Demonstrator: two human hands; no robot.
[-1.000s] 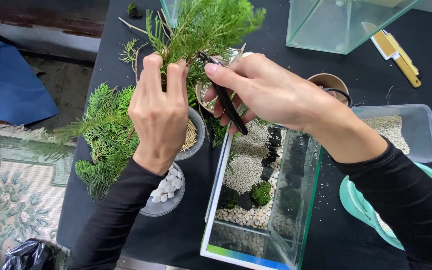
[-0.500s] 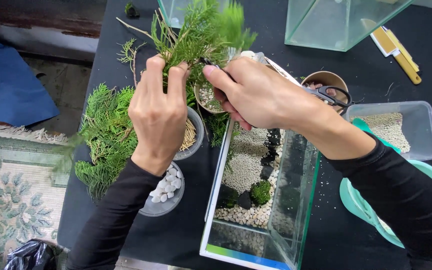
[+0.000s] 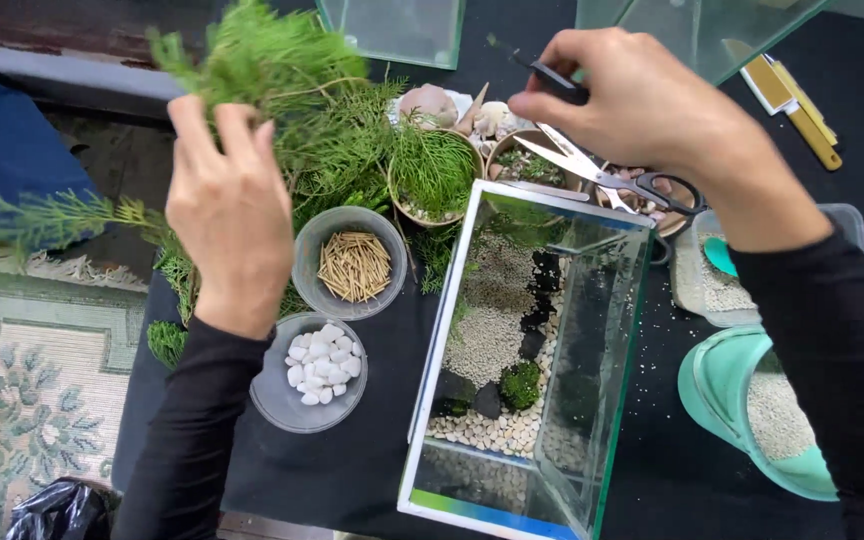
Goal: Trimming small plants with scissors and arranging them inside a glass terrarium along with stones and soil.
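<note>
My left hand [image 3: 224, 215] is raised over the left side of the black table, fingers closed on a bushy green conifer branch [image 3: 270, 62]. My right hand [image 3: 647, 105] hovers above the far end of the glass tank [image 3: 607, 300] and pinches thin black tweezers [image 3: 550, 76] that point left. Inside the tank lie pale gravel, dark stones and a small moss clump [image 3: 520, 384]. Scissors [image 3: 602, 176] rest across a bowl just under my right hand.
A bowl of small wooden sticks [image 3: 352, 265] and a bowl of white pebbles [image 3: 320, 366] stand left of the tank. A pot of fine greenery [image 3: 436, 172], shells [image 3: 430, 102], a teal scoop of sand [image 3: 764, 412], a yellow-handled tool [image 3: 800, 102] and more glass tanks [image 3: 394, 30] surround it.
My hands have drawn apart. The left one has pulled the branch up and to the left; the right one has carried the tweezers up and right, uncovering the bowls.
</note>
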